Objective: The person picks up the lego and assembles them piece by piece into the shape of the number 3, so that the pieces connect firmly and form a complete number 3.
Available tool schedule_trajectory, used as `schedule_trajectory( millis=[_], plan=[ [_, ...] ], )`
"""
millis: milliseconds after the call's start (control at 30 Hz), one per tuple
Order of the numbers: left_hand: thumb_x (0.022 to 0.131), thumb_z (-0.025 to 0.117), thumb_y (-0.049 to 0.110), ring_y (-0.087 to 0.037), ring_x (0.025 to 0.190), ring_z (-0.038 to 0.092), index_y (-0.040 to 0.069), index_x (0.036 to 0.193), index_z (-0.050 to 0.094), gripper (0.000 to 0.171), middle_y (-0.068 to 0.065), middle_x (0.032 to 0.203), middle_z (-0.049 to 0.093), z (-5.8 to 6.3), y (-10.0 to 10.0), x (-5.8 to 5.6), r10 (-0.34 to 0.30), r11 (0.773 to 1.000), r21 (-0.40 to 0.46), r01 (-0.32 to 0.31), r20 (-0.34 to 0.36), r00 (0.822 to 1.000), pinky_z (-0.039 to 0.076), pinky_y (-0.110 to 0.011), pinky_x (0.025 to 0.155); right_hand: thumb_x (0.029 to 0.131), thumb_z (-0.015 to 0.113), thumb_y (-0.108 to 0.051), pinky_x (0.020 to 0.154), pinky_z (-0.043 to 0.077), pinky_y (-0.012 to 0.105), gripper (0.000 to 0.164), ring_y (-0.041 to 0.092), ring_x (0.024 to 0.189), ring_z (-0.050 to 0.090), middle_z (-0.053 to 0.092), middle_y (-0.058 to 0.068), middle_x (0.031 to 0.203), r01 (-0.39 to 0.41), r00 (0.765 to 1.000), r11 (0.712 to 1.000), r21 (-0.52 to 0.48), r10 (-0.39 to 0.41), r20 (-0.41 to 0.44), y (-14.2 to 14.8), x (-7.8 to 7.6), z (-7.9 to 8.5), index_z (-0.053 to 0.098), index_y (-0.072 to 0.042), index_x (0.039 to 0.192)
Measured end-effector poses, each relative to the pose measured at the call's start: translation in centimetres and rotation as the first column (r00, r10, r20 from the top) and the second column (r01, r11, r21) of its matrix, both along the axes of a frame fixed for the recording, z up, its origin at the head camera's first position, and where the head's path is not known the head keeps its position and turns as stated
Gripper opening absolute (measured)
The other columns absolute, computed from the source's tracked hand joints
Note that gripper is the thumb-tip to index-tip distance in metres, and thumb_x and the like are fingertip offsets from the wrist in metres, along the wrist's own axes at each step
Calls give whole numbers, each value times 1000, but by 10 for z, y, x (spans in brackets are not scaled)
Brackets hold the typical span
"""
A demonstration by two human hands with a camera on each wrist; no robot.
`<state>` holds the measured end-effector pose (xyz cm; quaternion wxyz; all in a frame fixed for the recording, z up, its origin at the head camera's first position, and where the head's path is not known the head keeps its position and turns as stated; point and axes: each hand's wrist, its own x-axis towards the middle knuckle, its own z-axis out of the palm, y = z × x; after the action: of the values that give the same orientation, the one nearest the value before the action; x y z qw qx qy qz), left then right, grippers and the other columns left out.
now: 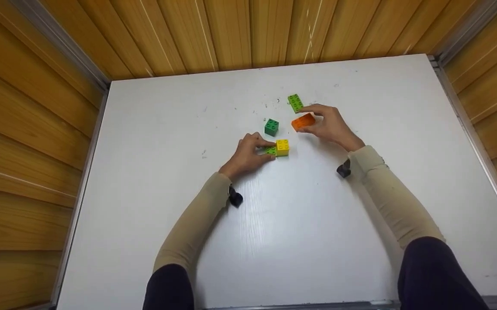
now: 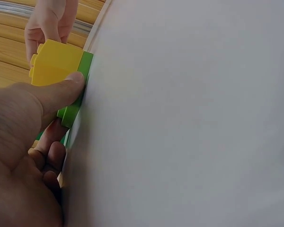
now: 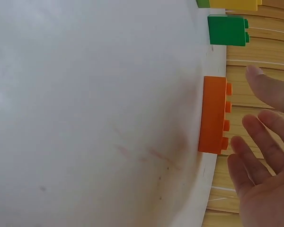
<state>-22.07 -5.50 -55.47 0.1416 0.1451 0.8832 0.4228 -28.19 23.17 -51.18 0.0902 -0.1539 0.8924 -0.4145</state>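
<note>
Two hands (image 1: 248, 154) (image 1: 332, 125), one orange brick (image 1: 303, 122), one yellow brick (image 1: 282, 147), one dark-green brick (image 1: 271, 127), apparently two light-green bricks (image 1: 295, 103) (image 1: 271, 150)

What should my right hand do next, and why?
Probably lower your right hand and pinch the orange building brick: your fingers hover above it without gripping, while your left hand holds the light green brick beneath the yellow four-stud brick.

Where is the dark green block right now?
In the head view, the dark green block sits on the white table, left of the orange brick and just beyond the yellow block.
</note>
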Motion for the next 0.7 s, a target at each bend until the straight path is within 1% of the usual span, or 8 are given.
schedule_trajectory(
  millis=[133,233,367,433,633,700],
  plan=[
    [94,85,30,-18,106,44,25,132,78,38,3,103,55,0,0,0,1,1000,1,-1,-2,1000,32,-32,89,92,86,-9,125,40,53,53,32,147,50,61,11,153,12,999,1000,-1,-12,36,2,-4,-3,70,-11,142],
    [94,85,30,-18,106,44,25,131,79,38,4,103,56,-1,-1,0,3,1000,9,-3,-1,1000,32,-32,89,93,84,-5,124,41,52,53,33,145,52,60,12,153,25,998,1000,1,-25,59,4,-6,-6,68,-10,143],
    [94,85,30,-19,107,43,25,131,79,38,4,103,56,-1,-1,1,3,1000,24,-3,2,1000,32,-33,88,94,82,-5,124,42,50,53,32,143,54,59,12,154,32,996,999,22,-34,79,7,-8,-10,66,-10,145],
    [94,85,30,-19,107,43,26,131,79,38,4,103,56,-1,-2,1,1,1000,27,-2,4,1000,32,-33,89,95,81,-6,124,41,50,53,32,142,54,59,12,153,28,996,999,32,-30,84,8,-10,-12,66,-10,146],
    [94,86,29,-18,107,46,25,131,79,39,4,105,60,-1,-2,-1,-17,1000,11,17,-21,1000,33,-32,92,96,81,-10,128,35,50,53,32,144,52,62,13,149,4,999,998,66,-7,53,10,-13,-16,65,-8,146],
    [93,86,29,-18,107,47,24,131,79,39,4,105,60,-2,-2,-1,-16,1000,11,16,-22,1000,33,-32,91,96,82,-11,128,35,51,53,31,143,52,62,13,147,3,998,997,73,-8,58,11,-14,-16,65,-9,146]
  ],
)
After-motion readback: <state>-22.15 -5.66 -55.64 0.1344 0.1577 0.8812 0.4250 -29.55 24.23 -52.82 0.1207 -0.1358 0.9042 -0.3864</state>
